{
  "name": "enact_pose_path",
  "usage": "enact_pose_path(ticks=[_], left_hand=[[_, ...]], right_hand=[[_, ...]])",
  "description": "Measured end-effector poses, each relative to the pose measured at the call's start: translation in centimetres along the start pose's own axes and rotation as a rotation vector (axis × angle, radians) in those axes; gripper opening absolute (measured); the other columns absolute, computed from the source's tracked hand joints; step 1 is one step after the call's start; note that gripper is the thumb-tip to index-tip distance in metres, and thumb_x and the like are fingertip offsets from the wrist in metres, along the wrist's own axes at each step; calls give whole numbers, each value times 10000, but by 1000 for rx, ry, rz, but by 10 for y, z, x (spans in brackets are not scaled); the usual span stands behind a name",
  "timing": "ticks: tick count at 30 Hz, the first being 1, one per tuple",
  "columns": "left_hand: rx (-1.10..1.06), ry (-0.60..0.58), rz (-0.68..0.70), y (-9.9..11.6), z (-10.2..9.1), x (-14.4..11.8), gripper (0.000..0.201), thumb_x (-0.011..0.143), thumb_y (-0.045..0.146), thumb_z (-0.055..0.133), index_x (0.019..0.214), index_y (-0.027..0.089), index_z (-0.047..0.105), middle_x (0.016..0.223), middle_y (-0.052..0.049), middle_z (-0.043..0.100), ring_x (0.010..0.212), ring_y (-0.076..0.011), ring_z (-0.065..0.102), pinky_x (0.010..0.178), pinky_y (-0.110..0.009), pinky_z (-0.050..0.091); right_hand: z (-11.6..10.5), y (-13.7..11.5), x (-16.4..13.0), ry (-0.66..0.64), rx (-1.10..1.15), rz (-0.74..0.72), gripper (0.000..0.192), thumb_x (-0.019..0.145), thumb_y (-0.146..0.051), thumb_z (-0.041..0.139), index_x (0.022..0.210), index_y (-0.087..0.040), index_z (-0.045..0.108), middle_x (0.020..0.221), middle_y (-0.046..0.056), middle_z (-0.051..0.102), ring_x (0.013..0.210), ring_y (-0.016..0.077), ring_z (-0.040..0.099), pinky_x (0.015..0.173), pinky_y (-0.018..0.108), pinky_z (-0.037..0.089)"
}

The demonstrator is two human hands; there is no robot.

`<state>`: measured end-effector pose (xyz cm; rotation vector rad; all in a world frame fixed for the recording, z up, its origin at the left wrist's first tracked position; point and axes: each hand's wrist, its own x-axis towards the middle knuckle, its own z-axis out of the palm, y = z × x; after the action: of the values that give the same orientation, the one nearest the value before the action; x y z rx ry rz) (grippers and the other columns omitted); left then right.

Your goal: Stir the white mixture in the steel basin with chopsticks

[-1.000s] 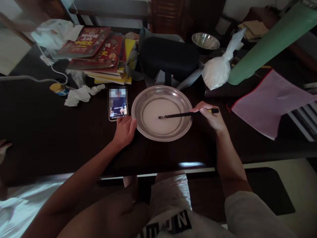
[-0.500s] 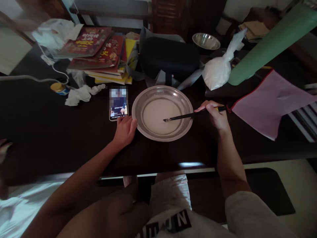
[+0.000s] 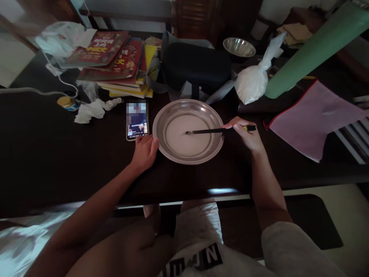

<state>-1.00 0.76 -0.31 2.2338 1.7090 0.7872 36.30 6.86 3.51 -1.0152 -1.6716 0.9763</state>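
Note:
My right hand point(image 3: 245, 134) is closed around a pair of black chopsticks point(image 3: 209, 130) with gold markings near the top end. Their pale tips dip into a milky white liquid point(image 3: 180, 144) in a wide, shallow metal basin point(image 3: 188, 160). My left hand point(image 3: 145, 152) lies on the dark table at the basin's left side, fingers stretched forward. Its fingertips reach the lower edge of a phone point(image 3: 137, 120), and the thumb is against or very near the basin's rim. The phone's screen is lit, partly blurred.
Behind the basin sits a black case point(image 3: 197, 63). A tied bag of white powder point(image 3: 252, 84), a green cylinder point(image 3: 314, 50) and a pink pouch point(image 3: 314, 121) are to the right. Stacked books point(image 3: 100, 50), crumpled tissue point(image 3: 92, 110) and a small jar point(image 3: 67, 103) are left. A metal bowl point(image 3: 239, 47) stands farther back.
The chopsticks' tips have moved left and slightly up through the liquid, with my right hand shifting left. My left hand stays in place. A hand at the far left edge has gone from view.

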Motion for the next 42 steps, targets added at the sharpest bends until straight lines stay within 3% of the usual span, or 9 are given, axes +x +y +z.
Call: enact_pose_path(ticks=[4, 9, 13, 18, 23, 28, 33, 38, 42], left_hand=[[-4, -8, -4, 0, 0, 0, 656, 1033, 589, 57, 721, 225, 506, 777, -68, 632, 794, -242, 594, 836, -425, 409], [-11, -9, -11, 2, -1, 0, 692, 1014, 633, 33, 700, 226, 496, 769, -73, 631, 775, -244, 580, 813, -429, 395], [-35, -16, -29, 2, -1, 1, 721, 1002, 664, 31, 708, 226, 523, 761, -71, 614, 787, -244, 567, 838, -429, 390], [-43, -18, -37, 1, -1, 0, 734, 998, 676, 37, 710, 221, 537, 762, -77, 615, 797, -251, 572, 847, -436, 393], [-14, -4, -15, 0, 0, 0, 703, 1013, 643, 42, 709, 227, 521, 761, -67, 622, 798, -245, 589, 845, -428, 412], [4, -3, -8, 1, -1, 0, 697, 1015, 638, 27, 705, 227, 497, 750, -63, 622, 784, -241, 598, 827, -422, 416], [12, -8, -3, 1, -1, 0, 671, 1025, 614, 34, 717, 228, 488, 781, -72, 647, 792, -251, 601, 819, -431, 408], [1, -19, -18, -1, 0, -1, 630, 1039, 576, 81, 733, 225, 506, 815, -68, 655, 826, -250, 600, 847, -426, 398], [-4, -22, -16, -1, 0, -1, 639, 1036, 581, 72, 728, 223, 503, 800, -66, 641, 815, -246, 591, 844, -419, 391]], right_hand=[[-1, 1, 0, 96, 10, 3, 284, 888, -530, 647, 798, -301, 788, 778, 3, 768, 807, 210, 718, 831, 406, 566], [0, -2, -1, -28, -2, 12, 243, 885, -508, 664, 867, -312, 806, 876, 9, 793, 898, 219, 733, 892, 413, 556], [-1, -1, -1, 85, 7, 7, 270, 891, -522, 647, 822, -310, 800, 796, 3, 772, 821, 210, 722, 852, 407, 562], [0, -2, -1, -38, -5, 5, 268, 881, -533, 655, 861, -314, 809, 858, 12, 785, 885, 224, 731, 883, 420, 565], [-1, -4, -1, 83, -7, 2, 280, 891, -529, 646, 823, -305, 800, 799, 5, 773, 834, 215, 729, 857, 416, 563], [0, -2, -1, -39, 18, 7, 236, 891, -500, 661, 865, -322, 813, 869, 12, 786, 891, 222, 734, 891, 419, 553], [-1, 0, -1, 77, 18, -13, 244, 907, -490, 642, 830, -326, 805, 787, -5, 766, 803, 202, 714, 829, 394, 549], [-1, -1, -1, -55, 14, -1, 218, 907, -465, 653, 889, -321, 814, 887, 6, 788, 897, 208, 731, 900, 399, 541], [-1, 0, -1, 73, 9, -23, 224, 911, -459, 649, 856, -313, 810, 813, -4, 779, 840, 195, 725, 845, 378, 549]])
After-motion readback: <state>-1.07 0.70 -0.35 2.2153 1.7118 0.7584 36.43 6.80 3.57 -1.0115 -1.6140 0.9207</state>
